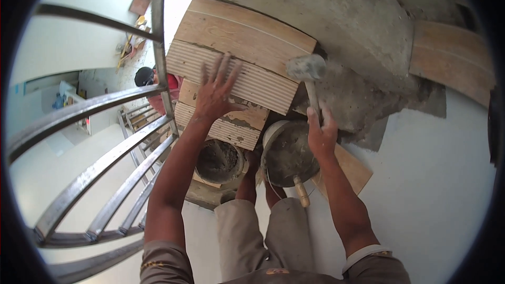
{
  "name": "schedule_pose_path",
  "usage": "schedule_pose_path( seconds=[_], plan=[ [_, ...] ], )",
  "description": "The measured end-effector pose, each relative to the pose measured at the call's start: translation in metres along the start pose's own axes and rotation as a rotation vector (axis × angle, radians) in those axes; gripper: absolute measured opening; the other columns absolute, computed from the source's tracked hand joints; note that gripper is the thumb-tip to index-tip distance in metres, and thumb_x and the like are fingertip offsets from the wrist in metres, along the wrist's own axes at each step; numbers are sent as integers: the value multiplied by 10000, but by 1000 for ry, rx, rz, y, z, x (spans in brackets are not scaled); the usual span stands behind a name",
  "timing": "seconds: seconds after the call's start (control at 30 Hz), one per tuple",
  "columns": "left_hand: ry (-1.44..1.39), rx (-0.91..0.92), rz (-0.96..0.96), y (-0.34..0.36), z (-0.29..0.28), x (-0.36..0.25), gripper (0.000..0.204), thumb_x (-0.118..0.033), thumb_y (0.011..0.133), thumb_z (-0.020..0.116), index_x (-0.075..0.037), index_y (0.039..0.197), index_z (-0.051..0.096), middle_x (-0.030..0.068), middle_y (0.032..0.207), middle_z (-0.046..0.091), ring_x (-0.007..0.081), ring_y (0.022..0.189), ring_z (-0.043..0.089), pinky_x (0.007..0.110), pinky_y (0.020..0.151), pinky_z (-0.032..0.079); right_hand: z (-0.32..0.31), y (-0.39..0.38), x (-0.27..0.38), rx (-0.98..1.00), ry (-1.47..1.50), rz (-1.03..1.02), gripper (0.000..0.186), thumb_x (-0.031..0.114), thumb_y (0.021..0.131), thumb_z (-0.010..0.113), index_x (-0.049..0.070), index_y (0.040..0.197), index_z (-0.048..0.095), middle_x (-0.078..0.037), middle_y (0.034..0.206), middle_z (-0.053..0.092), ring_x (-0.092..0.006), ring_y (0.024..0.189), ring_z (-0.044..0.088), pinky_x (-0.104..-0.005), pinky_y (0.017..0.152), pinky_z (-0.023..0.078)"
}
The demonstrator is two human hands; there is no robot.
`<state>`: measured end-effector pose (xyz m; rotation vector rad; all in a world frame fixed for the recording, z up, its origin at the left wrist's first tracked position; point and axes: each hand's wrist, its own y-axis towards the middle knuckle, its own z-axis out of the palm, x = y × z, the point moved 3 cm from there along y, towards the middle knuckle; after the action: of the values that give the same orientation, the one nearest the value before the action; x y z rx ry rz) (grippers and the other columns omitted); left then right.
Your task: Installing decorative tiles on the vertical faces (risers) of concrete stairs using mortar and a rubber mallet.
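Note:
My left hand (218,87) rests with fingers spread on a ribbed, wood-look stair tile (263,88), its thumb out toward the near edge. My right hand (322,135) is closed round the handle of a mallet (306,67) with a pale, mortar-smeared head. The mallet's head is over the right end of the tiled step. Just beyond the ribbed strip lies a smoother wood-look tile (247,29). Below my right hand stands a bucket (270,139) with grey mortar in it. A wooden tool handle (301,192) sticks out over its near rim.
A second mortar container (244,164) stands on a lower step by my legs. Metal railings (105,208) run along the left. A person (144,77) in red and a dark cap is beyond them. Rough concrete (347,94) and another tile (452,55) lie to the right.

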<state>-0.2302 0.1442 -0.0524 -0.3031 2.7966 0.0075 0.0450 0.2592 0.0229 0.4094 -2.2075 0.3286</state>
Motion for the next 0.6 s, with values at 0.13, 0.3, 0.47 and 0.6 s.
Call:
schedule_pose_path(
  seconds=[0.13, 0.3, 0.47, 0.6],
  plan=[
    [41, 1, -40, -1, -5, 11, 1393, -616, 452, 908, -242, 1619, 246, 138, 1686, 190, 342, 1564, 140, 627, 1246, 57, 4, -73, -25, 27, 403, 582, 267, 301, 1036, 579, 59, 1133, 637, 8, 713, 532, -71, 574, 479, -252, 511, 396],
    [12, -8, 1, 13, -11, 11, 1350, -608, 445, 893, -247, 1602, 299, 110, 1677, 226, 337, 1553, 183, 616, 1250, 104, 24, -124, -49, -37, 640, 844, 280, 319, 1047, 583, 91, 1207, 617, 41, 700, 507, -43, 471, 422, -220, 397, 335],
    [12, -5, 35, 14, -8, 13, 1333, -599, 446, 889, -254, 1596, 309, 81, 1671, 247, 307, 1548, 204, 601, 1255, 139, 39, -130, -31, -41, 754, 919, 280, 333, 1043, 589, 96, 1193, 605, 43, 695, 498, -45, 470, 423, -218, 390, 334],
    [23, 12, 20, 12, -9, 15, 1339, -588, 439, 894, -254, 1596, 307, 76, 1669, 251, 305, 1546, 209, 600, 1254, 149, 40, -120, -19, -49, 811, 935, 258, 343, 1043, 587, 100, 1130, 606, 50, 686, 482, -36, 474, 423, -212, 382, 334]
  ],
)
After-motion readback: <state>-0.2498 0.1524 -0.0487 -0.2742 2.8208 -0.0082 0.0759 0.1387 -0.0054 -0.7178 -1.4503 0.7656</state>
